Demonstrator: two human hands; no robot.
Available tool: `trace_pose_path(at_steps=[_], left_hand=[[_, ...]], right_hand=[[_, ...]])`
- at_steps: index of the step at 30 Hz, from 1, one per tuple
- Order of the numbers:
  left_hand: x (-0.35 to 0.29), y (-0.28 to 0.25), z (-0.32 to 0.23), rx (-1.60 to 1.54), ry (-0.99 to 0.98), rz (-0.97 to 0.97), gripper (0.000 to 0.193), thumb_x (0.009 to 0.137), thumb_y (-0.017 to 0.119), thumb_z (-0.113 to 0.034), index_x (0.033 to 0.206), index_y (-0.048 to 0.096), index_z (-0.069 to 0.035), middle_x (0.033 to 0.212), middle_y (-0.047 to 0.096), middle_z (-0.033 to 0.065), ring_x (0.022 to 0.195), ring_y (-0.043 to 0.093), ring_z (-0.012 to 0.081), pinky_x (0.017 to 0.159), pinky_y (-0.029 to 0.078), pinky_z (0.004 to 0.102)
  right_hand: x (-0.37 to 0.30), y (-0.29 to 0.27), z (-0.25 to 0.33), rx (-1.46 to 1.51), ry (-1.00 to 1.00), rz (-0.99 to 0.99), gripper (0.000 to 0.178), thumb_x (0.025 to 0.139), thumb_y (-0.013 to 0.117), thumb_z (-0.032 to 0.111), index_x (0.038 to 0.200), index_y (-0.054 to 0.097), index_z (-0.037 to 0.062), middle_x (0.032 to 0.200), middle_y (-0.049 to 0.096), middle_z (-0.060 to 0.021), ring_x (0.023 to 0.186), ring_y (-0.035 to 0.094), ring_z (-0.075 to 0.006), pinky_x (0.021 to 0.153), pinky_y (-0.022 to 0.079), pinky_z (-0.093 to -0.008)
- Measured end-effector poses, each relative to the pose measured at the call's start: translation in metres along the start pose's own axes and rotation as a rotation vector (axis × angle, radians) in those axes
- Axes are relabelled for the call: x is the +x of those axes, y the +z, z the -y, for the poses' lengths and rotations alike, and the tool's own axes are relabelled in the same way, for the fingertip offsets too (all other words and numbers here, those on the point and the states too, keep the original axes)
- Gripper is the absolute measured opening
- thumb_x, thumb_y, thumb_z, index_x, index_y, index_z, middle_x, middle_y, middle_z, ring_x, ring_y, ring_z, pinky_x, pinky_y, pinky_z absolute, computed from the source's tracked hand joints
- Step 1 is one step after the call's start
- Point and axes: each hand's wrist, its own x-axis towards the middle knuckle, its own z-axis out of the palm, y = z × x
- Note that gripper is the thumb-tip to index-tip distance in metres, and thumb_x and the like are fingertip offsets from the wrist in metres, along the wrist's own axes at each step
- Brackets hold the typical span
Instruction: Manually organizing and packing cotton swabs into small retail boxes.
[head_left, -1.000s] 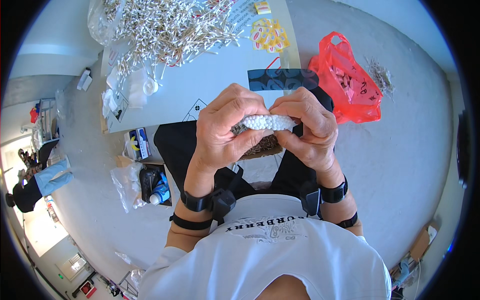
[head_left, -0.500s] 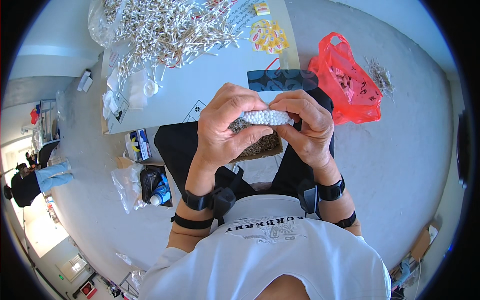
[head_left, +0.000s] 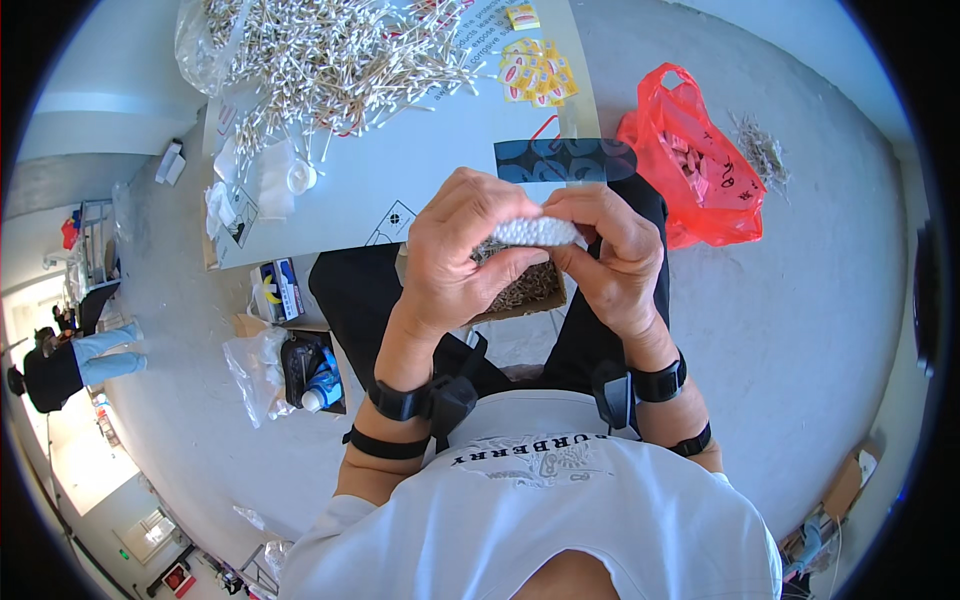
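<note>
Head view shows a white, bumpy bundle (head_left: 538, 232) between the left hand (head_left: 445, 250) and the right hand (head_left: 615, 250), raised just off the tabletop's (head_left: 350, 190) near edge. Its long axis runs roughly left to right, one end toward each hand, so neither hand is nearer. Both sets of fingers grasp it, thumbs on the body side and fingertips opposite. Below the hands stands an open brown box (head_left: 515, 315) holding many small brownish pieces, too small to identify. Beyond the tabletop's right edge, a red plastic bag (head_left: 725, 215) contains pink packets (head_left: 688, 158). Loose cotton swabs (head_left: 340, 60) heap toward the tabletop's far left; yellow packets (head_left: 540, 75) lie by its right edge.
</note>
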Motion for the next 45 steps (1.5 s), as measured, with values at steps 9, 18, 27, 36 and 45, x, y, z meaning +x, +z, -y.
trace_pose_path(at_steps=[9, 18, 27, 36, 45], left_hand=[[-0.009, 0.0, 0.011, -0.418, -0.328, -0.016, 0.056, 0.069, 0.061, 0.015, 0.118, 0.069, -0.01, 0.135, 0.055, 0.0164, 0.104, 0.063, 0.0208, 0.084, 0.052, 0.0305], [-0.011, 0.007, 0.013, -0.145, -0.196, -0.024, 0.033, 0.069, 0.081, -0.003, 0.1, 0.071, -0.008, 0.096, 0.071, 0.0053, 0.092, 0.065, 0.0189, 0.074, 0.05, 0.0263], [-0.014, 0.011, 0.011, -0.154, -0.349, -0.094, 0.03, 0.075, 0.078, 0.001, 0.103, 0.069, -0.004, 0.096, 0.071, 0.0056, 0.08, 0.066, 0.0113, 0.067, 0.053, 0.0236], [-0.016, 0.023, 0.015, -0.43, -0.512, -0.194, 0.022, 0.086, 0.071, -0.002, 0.107, 0.068, 0.004, 0.096, 0.07, 0.009, 0.082, 0.066, 0.0121, 0.071, 0.055, 0.0243], [-0.035, 0.043, 0.059, -0.771, -0.795, -0.296, 0.016, 0.088, 0.066, -0.004, 0.101, 0.071, 0.005, 0.089, 0.071, 0.0105, 0.072, 0.064, 0.0132, 0.068, 0.054, 0.0251]], right_hand=[[0.008, 0.007, -0.018, 0.834, 0.819, -0.238, 0.021, 0.087, 0.067, 0.006, 0.104, 0.061, -0.0039, 0.08, 0.066, -0.0064, 0.066, 0.066, -0.01, 0.054, 0.05, -0.0193], [0.0, 0.015, -0.024, 0.438, 0.73, -0.102, 0.032, 0.1, 0.052, 0.026, 0.111, 0.068, 0.0001, 0.088, 0.065, -0.0006, 0.058, 0.044, -0.0028, 0.049, 0.035, -0.0177], [-0.003, 0.002, -0.01, 0.628, 0.45, -0.014, 0.036, 0.082, 0.069, -0.01, 0.116, 0.065, -0.0024, 0.103, 0.068, -0.006, 0.074, 0.061, -0.0034, 0.063, 0.051, -0.0179], [-0.005, 0.02, -0.022, 0.597, 0.46, -0.164, 0.019, 0.09, 0.064, 0.0, 0.108, 0.069, -0.0028, 0.093, 0.071, -0.0074, 0.075, 0.067, -0.01, 0.066, 0.056, -0.0227], [-0.012, 0.027, -0.063, 0.699, 0.718, -0.215, 0.016, 0.089, 0.067, 0.003, 0.104, 0.069, -0.0021, 0.085, 0.07, -0.0073, 0.071, 0.067, -0.0115, 0.062, 0.056, -0.0222]])
